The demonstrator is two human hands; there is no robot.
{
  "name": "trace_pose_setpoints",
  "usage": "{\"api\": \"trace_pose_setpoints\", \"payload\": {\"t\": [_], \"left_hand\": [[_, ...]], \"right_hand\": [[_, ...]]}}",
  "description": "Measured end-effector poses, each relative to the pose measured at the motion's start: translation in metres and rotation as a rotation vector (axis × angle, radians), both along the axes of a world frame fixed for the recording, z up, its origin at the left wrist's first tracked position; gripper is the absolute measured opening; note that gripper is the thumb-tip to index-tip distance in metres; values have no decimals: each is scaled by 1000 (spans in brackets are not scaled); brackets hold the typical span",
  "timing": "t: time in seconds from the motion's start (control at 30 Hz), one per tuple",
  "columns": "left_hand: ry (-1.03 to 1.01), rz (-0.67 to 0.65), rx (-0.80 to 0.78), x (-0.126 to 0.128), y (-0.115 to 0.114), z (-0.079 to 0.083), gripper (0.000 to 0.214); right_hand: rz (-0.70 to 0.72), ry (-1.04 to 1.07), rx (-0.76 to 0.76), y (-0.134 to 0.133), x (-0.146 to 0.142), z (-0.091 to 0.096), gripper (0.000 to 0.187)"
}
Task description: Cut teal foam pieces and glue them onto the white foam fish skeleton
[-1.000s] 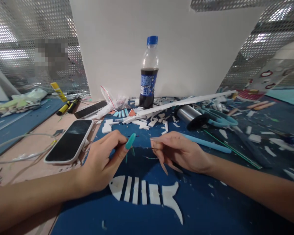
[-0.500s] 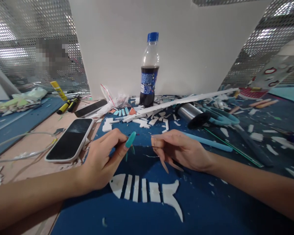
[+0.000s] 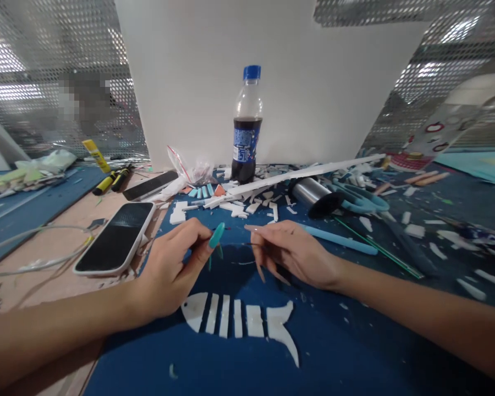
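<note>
My left hand [image 3: 175,261] is pinched closed, its long teal thumbnail pressed against the bent forefinger. Across a small gap, my right hand [image 3: 299,253] holds thumb and forefinger together, with long pale nails on the lower fingers. A faint thin line seems to run between the fingertips, too fine to name. Below the hands, a flat white fish shape [image 3: 254,322] lies on the blue mat [image 3: 190,363], made of separate pieces: a head with a dark eye dot, several strips and a forked tail. The hands touch none of these pieces.
Behind the hands stand a blue-capped cola bottle [image 3: 246,140] and a spool [image 3: 315,197] among white scraps. Blue-handled scissors [image 3: 361,198] and a light blue stick [image 3: 340,240] lie right. A phone [image 3: 114,239] and cable [image 3: 45,265] are left. A white board [image 3: 190,82] rises behind.
The whole view has shifted slightly, so things on the table appear a little further left. The right hand has come slightly nearer the left; both keep their pinched pose.
</note>
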State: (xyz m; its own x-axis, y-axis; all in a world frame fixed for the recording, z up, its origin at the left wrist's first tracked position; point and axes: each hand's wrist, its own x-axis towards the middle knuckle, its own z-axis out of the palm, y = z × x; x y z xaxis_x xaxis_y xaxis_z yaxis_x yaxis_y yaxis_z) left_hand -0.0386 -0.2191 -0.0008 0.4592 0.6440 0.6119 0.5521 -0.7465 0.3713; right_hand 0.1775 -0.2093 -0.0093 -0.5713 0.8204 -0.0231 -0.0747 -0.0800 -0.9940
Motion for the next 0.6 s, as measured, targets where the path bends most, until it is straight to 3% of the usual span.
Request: {"api": "trace_pose_setpoints", "payload": {"t": [0.1, 0.27, 0.37, 0.47, 0.6], "left_hand": [[17, 19, 0, 1, 0, -2, 13], [55, 73, -9, 1, 2, -6, 13], [65, 94, -20, 1, 3, -7, 14], [71, 100, -41, 1, 3, -6, 13], [78, 101, -66, 2, 1, -4, 11]], "right_hand": [[-109, -131, 168, -4, -3, 2, 35], [-394, -502, 595, -12, -7, 8, 30], [-548, -638, 806, -18, -3, 10, 17], [-743, -819, 948, -20, 20, 16, 9], [-1075, -1214, 935, -5, 79, 33, 23]]}}
